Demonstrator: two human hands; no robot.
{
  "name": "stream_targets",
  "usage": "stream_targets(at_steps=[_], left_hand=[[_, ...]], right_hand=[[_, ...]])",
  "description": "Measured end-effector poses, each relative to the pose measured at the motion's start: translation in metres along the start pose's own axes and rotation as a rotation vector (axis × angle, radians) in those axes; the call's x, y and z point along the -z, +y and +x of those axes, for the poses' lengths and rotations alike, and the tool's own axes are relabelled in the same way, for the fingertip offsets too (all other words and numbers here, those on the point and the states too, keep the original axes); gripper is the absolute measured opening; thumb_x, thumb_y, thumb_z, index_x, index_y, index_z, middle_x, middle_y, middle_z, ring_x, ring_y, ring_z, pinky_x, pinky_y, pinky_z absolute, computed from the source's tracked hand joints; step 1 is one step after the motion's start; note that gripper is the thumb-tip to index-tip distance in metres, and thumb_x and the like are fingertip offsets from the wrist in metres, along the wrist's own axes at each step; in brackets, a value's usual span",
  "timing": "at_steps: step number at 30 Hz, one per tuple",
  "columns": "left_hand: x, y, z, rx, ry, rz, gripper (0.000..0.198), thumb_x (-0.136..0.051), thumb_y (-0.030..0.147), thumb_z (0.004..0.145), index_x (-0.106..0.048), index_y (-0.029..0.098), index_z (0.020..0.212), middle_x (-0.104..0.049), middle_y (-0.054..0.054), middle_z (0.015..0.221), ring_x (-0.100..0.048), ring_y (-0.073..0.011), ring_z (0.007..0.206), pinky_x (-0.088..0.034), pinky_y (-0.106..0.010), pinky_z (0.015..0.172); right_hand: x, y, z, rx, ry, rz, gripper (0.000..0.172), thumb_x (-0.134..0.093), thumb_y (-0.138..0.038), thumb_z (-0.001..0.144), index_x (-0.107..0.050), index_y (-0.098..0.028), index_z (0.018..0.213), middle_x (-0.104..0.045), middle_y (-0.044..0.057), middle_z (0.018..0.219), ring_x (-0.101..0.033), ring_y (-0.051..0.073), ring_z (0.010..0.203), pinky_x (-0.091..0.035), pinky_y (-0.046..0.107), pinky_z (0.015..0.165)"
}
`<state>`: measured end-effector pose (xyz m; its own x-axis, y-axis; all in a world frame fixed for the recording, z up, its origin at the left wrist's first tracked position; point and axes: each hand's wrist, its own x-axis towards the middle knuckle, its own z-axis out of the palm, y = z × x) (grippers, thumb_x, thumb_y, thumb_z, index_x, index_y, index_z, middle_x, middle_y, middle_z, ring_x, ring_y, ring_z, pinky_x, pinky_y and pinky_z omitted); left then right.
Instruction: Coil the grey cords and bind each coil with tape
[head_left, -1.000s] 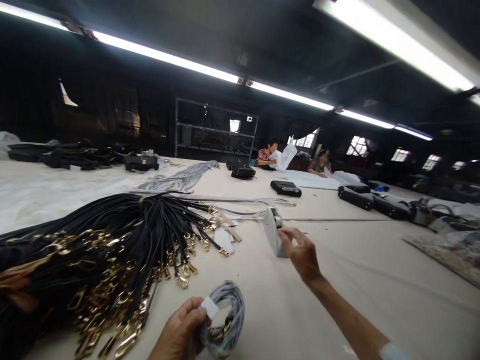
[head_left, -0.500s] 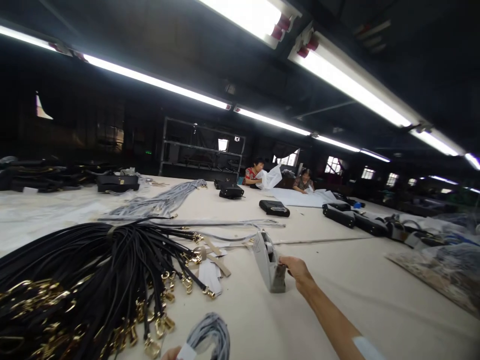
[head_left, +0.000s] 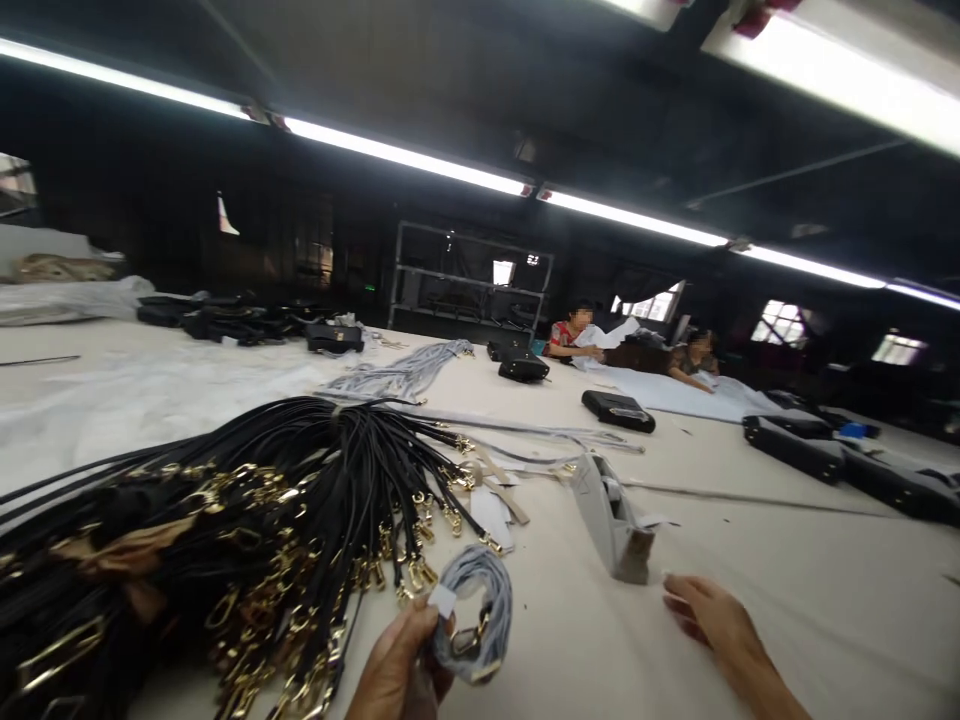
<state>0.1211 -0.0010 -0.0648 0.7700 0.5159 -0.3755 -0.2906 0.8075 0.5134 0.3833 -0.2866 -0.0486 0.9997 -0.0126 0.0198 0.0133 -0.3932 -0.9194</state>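
The left hand (head_left: 397, 670) pinches a coiled grey strap with a gold clasp and a small white tag (head_left: 472, 612), just in front of the grey tape dispenser (head_left: 611, 515), so this coil seems wound but not yet taped. The right hand (head_left: 709, 615), half open and holding nothing, lies just right of the dispenser, and left of it a big bundle of black straps with gold clasps (head_left: 247, 500) appears to wait unwound

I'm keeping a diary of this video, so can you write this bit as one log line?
left hand: holds coiled grey strap with gold clasp | right hand: open, beside grey tape dispenser | bundle of black straps with gold clasps: on table
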Motion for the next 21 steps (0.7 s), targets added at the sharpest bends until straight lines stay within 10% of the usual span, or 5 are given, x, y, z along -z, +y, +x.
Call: stream_targets(at_steps=[9, 21], left_hand=[[-0.009, -0.003, -0.006, -0.286, -0.104, 0.282, 0.044, -0.084, 0.042, 0.062, -0.059, 0.015, 0.086, -0.064, 0.001, 0.062, -0.053, -0.0101, 0.054, -0.040, -0.019, 0.053], [0.002, 0.001, 0.001, -0.396, -0.113, 0.347, 0.052, -0.085, 0.052, 0.059, -0.054, 0.017, 0.081, -0.059, 0.003, 0.055, -0.047, -0.0101, 0.049, -0.034, -0.021, 0.051]], right_hand=[[-0.099, -0.117, -0.155, 0.227, -0.930, 0.219, 0.035, -0.071, -0.048, 0.079, -0.064, -0.013, 0.076, -0.061, -0.001, 0.062, -0.053, 0.010, 0.053, -0.043, 0.021, 0.053], [-0.157, -0.124, -0.173, 0.224, -0.874, 0.093, 0.030, -0.072, -0.039, 0.071, -0.059, -0.014, 0.062, -0.063, 0.000, 0.053, -0.051, 0.009, 0.045, -0.034, 0.018, 0.042]])
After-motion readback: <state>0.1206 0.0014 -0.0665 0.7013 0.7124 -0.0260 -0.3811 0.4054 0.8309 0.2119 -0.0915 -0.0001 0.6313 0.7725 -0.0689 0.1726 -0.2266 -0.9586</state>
